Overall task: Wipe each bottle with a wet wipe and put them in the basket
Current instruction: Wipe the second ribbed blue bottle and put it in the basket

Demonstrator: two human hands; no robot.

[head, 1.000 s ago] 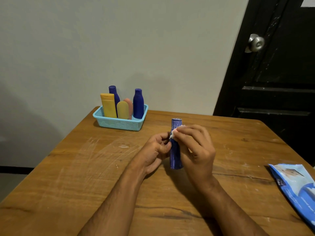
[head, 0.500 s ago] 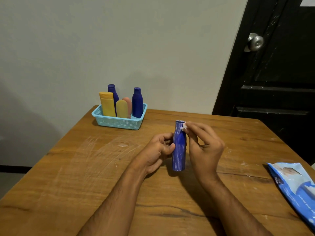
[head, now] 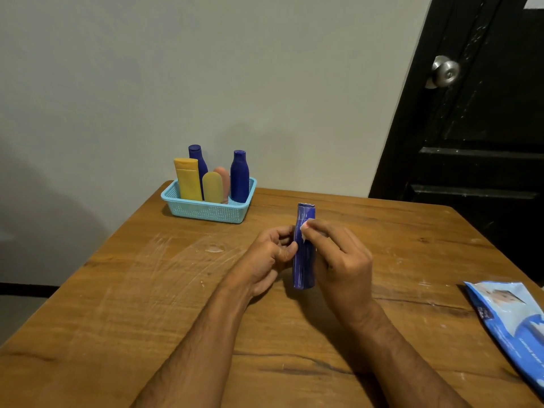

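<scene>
The left hand (head: pixel 272 254) holds a blue bottle (head: pixel 304 251) standing up on the table (head: pixel 147 290), with its thumb and curled fingers pinching the bottle's side. The right hand (head: pixel 338 260) is on the other side, and its fingertips (head: pixel 309 226) squeeze a small white wipe (head: pixel 303 231) against the bottle, just under the top. Only a bit of the wipe peeks out from the fingers. I think this is the rubbing step. To do it well, the left fingers should keep the bottle from tipping, and the right fingers should slide the wipe down to the bottom, then go round so no side is missed. The part under the left fingers gets no rubbing unless that hand shifts its hold. The wipe is bunched up small, so it covers little at a time, and slow strokes would help. Past the fingertips, well away near the wall, sits a basket (head: pixel 206 212). It already has two blue bottles (head: pixel 240 178), a yellow tube (head: pixel 187 179) and two small rounded ones (head: pixel 212 187) standing in it. There looks to be a little room left near its front, so this bottle may need care going in so it does not knock the others. Nothing lies between the hands and the basket. Off to the side of the right wrist is a blue wipe pack (head: pixel 509 316), at the table edge. A dark door (head: pixel 471 142) is behind it.
</scene>
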